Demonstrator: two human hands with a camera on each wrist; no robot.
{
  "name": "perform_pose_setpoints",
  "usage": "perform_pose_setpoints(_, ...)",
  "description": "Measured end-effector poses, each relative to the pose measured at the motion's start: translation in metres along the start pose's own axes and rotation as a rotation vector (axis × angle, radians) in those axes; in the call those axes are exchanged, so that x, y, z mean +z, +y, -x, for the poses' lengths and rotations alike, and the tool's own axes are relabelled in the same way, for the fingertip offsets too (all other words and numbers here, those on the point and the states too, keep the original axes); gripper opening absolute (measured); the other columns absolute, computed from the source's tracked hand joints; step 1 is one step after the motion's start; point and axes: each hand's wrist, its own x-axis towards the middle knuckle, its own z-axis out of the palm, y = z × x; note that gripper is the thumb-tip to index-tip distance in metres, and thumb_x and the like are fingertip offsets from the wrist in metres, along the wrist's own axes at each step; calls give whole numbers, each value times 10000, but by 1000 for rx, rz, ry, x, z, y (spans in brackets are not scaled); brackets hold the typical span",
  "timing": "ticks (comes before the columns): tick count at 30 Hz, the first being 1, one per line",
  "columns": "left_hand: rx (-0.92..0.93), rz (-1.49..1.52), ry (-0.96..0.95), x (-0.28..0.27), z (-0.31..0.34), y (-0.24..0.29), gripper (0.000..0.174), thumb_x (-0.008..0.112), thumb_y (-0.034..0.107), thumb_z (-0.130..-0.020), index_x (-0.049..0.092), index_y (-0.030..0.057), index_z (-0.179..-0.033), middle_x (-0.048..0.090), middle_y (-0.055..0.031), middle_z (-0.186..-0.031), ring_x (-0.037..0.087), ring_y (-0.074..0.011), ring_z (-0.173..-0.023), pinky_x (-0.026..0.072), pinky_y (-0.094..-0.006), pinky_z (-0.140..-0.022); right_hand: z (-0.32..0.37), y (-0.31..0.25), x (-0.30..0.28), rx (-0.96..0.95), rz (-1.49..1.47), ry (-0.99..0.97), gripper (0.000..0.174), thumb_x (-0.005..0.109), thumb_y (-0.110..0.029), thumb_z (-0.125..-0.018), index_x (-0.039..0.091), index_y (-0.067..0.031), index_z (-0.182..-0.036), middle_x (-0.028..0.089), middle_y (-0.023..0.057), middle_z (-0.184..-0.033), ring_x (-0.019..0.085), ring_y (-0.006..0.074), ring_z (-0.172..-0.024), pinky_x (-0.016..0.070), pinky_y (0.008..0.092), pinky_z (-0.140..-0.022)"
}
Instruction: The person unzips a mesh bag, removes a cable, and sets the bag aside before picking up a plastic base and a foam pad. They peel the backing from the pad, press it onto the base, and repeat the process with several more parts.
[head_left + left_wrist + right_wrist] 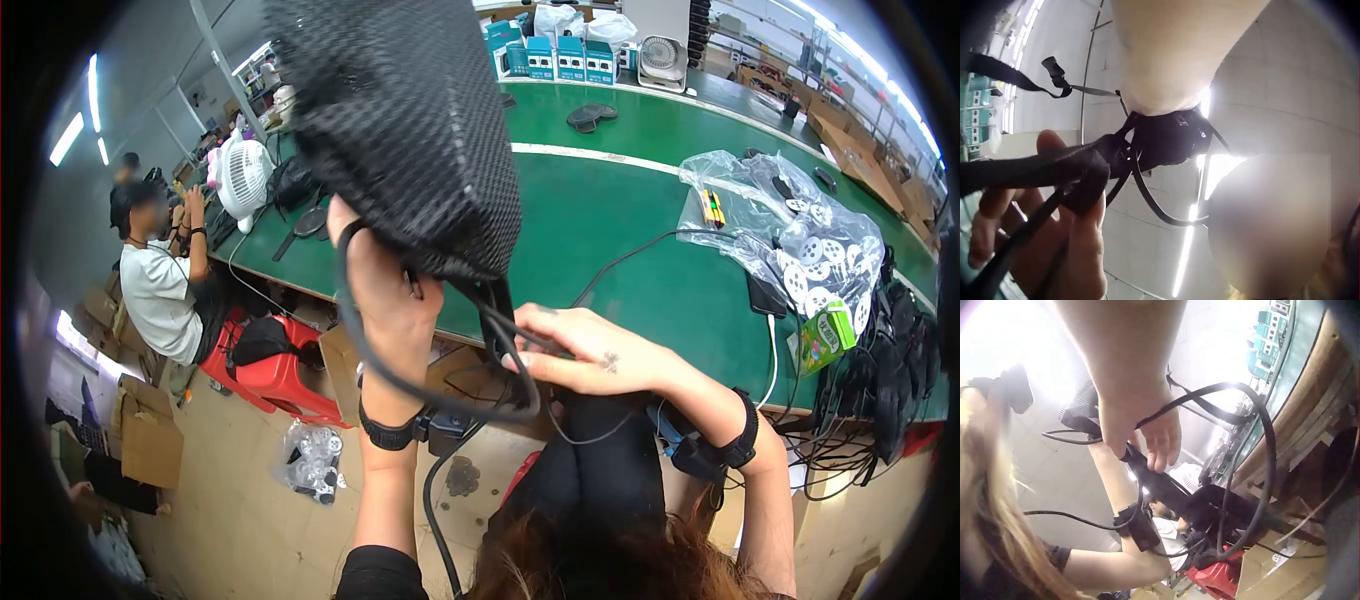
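1 black textured bag [430, 130], your left hand [385, 285] gripping its lower end.
Your right hand [590, 350] has its grip pinching 1 black strap [1029, 167].

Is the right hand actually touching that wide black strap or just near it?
Touching. The left wrist view shows it: the wide black strap runs between the thumb and fingers of the right hand, its fold against the thumb.

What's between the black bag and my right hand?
Black straps and part of a looped cable lie between the bag and your right hand, which grips the straps. The head view shows this.
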Motion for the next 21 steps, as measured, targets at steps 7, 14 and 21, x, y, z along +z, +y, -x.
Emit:
perform_pose_setpoints(7, 665, -1310, 242, -7, 55, 52, 447, 606, 57, -782, 451, -57, -1185, 519, -144, -1179, 507, -235, -1073, 370, -344, -956, 13, -23, 16, -113, 264, 5, 389, 465, -312, -915, 444, -17, -1167, 553, 171, -942, 557, 341, -894, 458, 401, -726)
perform_pose_setpoints(14, 344, -702, 175, -14, -10, 140, 275, 462, 208, -889, 555, 13, -1059, 592, -98, -1004, 597, -210, -873, 489, -339, -795, 21, -16, 23, -44, 280, 83, 276, 476, -210, -901, 474, -61, -1133, 605, 137, -871, 602, 308, -762, 478, 383, -662)
perform_pose_setpoints(21, 355, -840, 479, -25, -6, 102, 221, 495, 217, -932, 551, 3, -934, 595, -50, -869, 567, -124, -788, 472, -266, -693, 19, 7, 10, 164, 28, 315, 183, 437, -54, -870, 520, -17, -1029, 602, 88, -677, 595, 156, -574, 474, 285, -540)
